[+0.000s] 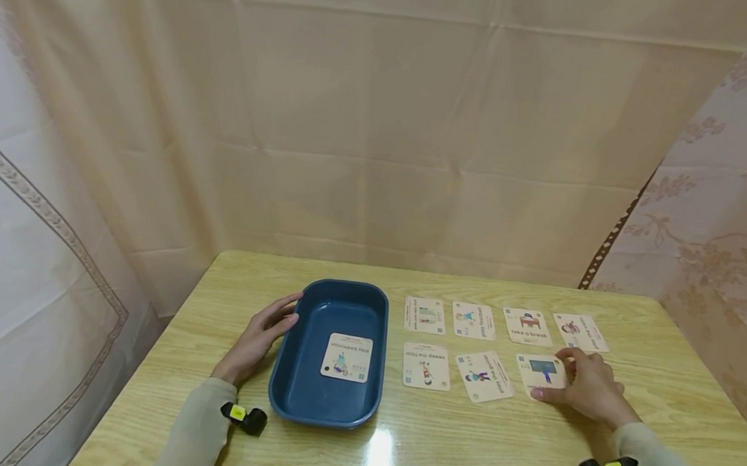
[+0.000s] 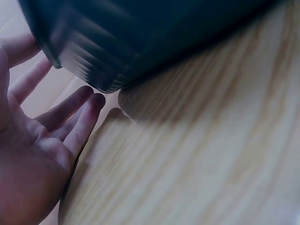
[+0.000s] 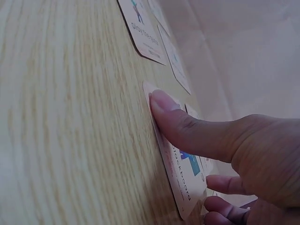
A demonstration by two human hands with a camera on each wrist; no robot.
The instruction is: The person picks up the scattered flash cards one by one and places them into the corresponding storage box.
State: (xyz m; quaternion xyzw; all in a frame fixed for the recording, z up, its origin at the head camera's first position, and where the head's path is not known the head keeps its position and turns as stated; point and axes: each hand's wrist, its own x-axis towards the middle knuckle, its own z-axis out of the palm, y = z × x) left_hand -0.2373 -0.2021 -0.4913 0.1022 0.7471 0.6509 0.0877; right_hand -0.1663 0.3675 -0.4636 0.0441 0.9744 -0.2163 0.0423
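Observation:
My left hand (image 1: pixel 259 339) rests against the left rim of a dark blue plastic basin (image 1: pixel 280 403), its fingers extended. From the left wrist, the fingers (image 2: pixel 70 112) spread beside the basin's ribbed outer wall (image 2: pixel 98 56). Inside the basin lies a "play badminton" picture card (image 1: pixel 347 357). At the right, my right hand (image 1: pixel 595 389) spans a picture card (image 1: pixel 533 368) with a blackboard drawing, thumb at its near edge and index finger at its far corner. The right wrist view shows the thumb (image 3: pixel 187 129) pressed onto this blackboard card (image 3: pixel 180 187), which lies against the table.
More picture cards lie in two rows right of the basin, including "sweep the floor" (image 1: pixel 427 366), "play the guitar" (image 1: pixel 485 377), "play football" (image 1: pixel 473 321) and "take a break" (image 1: pixel 528 326). Beyond the wooden table (image 1: pixel 464 445) hangs a beige curtain (image 1: pixel 377 157).

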